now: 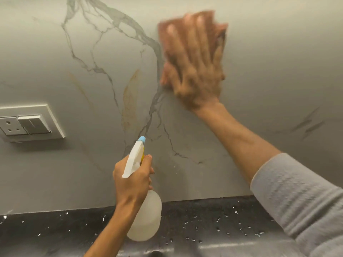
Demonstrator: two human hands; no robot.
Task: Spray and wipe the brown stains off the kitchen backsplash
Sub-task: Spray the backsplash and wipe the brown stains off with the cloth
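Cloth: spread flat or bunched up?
Spread flat: the cloth shows beyond the straight fingers of the right hand, pressed on the backsplash; motion blur hides any folds.

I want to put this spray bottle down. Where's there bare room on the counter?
The counter is bare left of the spray bottle in the left hand, below the wall socket, and between the bottle and the grey sleeve. That sleeve covers the right end.

Grey ribbed-knit sleeve (297,201) up the right arm; left hand (131,182), right hand (196,60) bare.
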